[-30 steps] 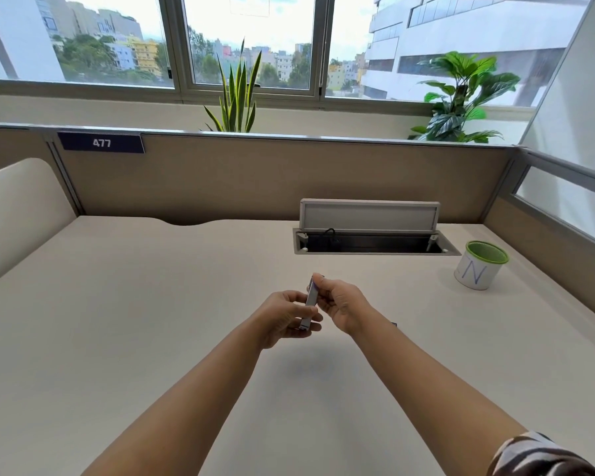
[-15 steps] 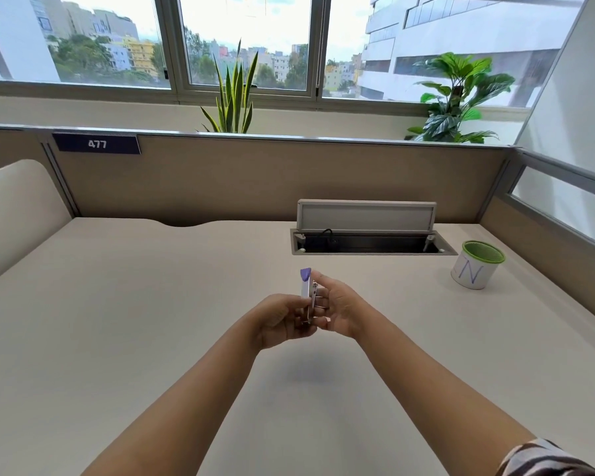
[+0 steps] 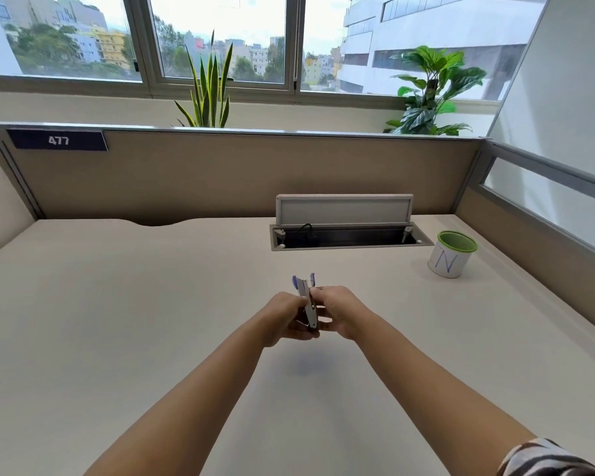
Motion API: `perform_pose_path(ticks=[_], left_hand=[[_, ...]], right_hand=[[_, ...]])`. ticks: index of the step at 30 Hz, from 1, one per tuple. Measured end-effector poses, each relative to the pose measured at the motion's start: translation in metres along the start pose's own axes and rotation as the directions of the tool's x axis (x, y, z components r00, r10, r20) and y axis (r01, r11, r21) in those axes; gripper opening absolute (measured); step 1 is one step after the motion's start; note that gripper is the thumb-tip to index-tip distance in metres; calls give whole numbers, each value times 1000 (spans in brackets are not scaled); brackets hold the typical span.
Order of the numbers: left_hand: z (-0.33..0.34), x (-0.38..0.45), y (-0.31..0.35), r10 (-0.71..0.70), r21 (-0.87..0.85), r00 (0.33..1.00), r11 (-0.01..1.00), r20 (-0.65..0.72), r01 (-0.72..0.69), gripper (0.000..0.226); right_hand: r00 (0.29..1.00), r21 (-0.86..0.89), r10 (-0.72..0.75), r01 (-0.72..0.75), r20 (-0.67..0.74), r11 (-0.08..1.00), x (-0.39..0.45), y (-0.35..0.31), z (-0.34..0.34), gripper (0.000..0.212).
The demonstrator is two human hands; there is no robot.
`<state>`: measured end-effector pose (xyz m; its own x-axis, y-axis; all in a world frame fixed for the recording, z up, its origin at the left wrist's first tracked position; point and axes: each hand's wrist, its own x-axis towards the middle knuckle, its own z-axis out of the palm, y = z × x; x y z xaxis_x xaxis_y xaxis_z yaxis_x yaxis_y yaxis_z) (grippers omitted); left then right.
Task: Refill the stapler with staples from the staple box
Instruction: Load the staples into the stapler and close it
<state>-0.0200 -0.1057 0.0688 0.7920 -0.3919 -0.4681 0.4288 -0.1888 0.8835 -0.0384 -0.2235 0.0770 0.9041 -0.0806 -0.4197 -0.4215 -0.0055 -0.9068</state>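
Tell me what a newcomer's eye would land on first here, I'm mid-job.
First the two hands meeting mid-desk, left hand and right hand both gripping a small metal stapler with purple tips, held above the desk. Next, the white cup with a green rim at the right, beside the open cable hatch. No staple box is in view.

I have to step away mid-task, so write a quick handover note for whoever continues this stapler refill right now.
Left hand: gripping the stapler from the left, above the desk.
Right hand: gripping the same stapler from the right.
Stapler: held upright between both hands, purple-tipped parts splayed at the top, so it looks opened.
Staple box: not in view.
Done: stapler picked up, apparently opened.
Left: whether staples are loaded cannot be told; check, load, close.
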Motion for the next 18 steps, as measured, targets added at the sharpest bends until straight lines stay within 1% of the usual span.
perform_pose_path(ticks=[1,4,7,9,11,14,16,18], left_hand=[[2,0,0,14,34,1000,999,-22,-14,29],[12,7,1,40,43,999,998,-24,-39,22],[18,10,0,74,46,997,996,-3,-73,21],[21,12,-1,69,56,998,996,-4,-69,22],[25,14,-1,59,67,998,996,-6,-58,27],[32,17,2,59,97,998,994,6,-59,30],[39,21,3,68,147,998,987,12,-69,26],[45,25,4,82,184,997,979,13,-83,25]], right_hand=[[1000,-29,-15,15,-11,999,0,0,-1,25],[996,-166,-67,56,-64,985,0,4,-9,24],[994,-276,-88,64,-72,959,1,7,-16,27],[993,-324,-94,68,-65,944,0,8,-22,31],[991,-410,-119,85,-58,908,1,10,-28,35],[966,-604,-210,76,-153,793,2,11,-34,34],[942,-638,-249,51,-225,769,4,13,-38,36],[928,-642,-264,37,-262,766,4,14,-43,38]])
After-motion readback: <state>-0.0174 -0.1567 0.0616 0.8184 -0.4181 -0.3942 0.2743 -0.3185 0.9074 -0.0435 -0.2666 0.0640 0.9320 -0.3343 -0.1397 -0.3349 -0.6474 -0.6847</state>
